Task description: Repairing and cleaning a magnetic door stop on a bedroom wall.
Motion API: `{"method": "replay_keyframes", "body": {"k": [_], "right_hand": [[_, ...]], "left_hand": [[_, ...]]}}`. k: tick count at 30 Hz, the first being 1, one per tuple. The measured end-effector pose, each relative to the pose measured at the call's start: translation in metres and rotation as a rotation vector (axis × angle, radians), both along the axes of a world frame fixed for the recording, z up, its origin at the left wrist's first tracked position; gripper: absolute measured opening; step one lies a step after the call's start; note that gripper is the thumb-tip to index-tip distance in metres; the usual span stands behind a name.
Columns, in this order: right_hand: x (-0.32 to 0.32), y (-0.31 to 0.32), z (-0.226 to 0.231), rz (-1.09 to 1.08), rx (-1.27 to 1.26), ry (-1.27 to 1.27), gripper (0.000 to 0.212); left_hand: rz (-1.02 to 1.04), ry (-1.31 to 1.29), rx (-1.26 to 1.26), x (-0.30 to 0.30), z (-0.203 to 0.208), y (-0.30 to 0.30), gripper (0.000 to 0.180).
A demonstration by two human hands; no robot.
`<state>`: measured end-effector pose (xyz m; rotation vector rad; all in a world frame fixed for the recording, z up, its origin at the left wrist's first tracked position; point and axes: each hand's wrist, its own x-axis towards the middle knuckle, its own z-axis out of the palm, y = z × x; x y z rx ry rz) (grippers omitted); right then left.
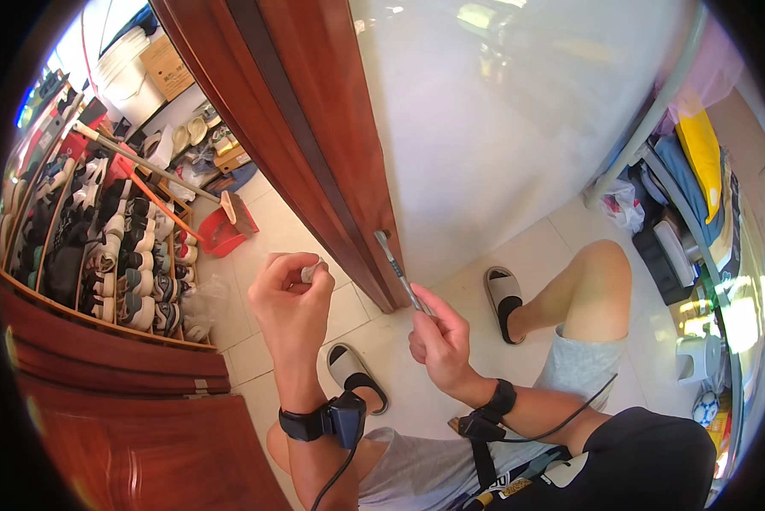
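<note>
Right hand [440, 341]: fingers clamping slim grey tool [401, 274], tip overlapping wooden door frame [331, 128] edge; contact unclear. Left hand [290, 298]: fingertips pinching small pale piece [309, 273]. Tiled floor [527, 251] lying open both sides of frame. Wooden rack [59, 295] holding rowed shoes [135, 311].

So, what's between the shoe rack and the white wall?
In the head view, a red dustpan, some floor tiles and the reddish-brown door frame lie between them.
</note>
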<state>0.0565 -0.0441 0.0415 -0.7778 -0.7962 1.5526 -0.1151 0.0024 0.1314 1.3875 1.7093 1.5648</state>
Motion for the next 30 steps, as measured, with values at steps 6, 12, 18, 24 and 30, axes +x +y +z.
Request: {"method": "replay_keyframes", "body": {"k": [6,12,18,24,30], "right_hand": [[-0.007,0.007,0.001,0.015,-0.019,0.010,0.040],[-0.011,0.013,0.021,0.021,0.066,0.092,0.040],[-0.012,0.010,0.021,0.023,0.047,0.104,0.041],[-0.018,0.015,0.036,0.022,0.089,0.139,0.040],[-0.006,-0.002,0.014,-0.007,-0.013,0.104,0.041]], "left_hand": [[0.000,0.027,-0.012,0.004,-0.001,0.002,0.005],[-0.034,0.014,-0.013,0.008,-0.004,0.005,0.005],[-0.042,0.038,-0.017,0.007,-0.008,0.005,0.006],[-0.041,0.051,-0.035,0.006,-0.008,0.007,0.006],[-0.053,0.027,-0.020,0.006,-0.009,0.007,0.006]]}}
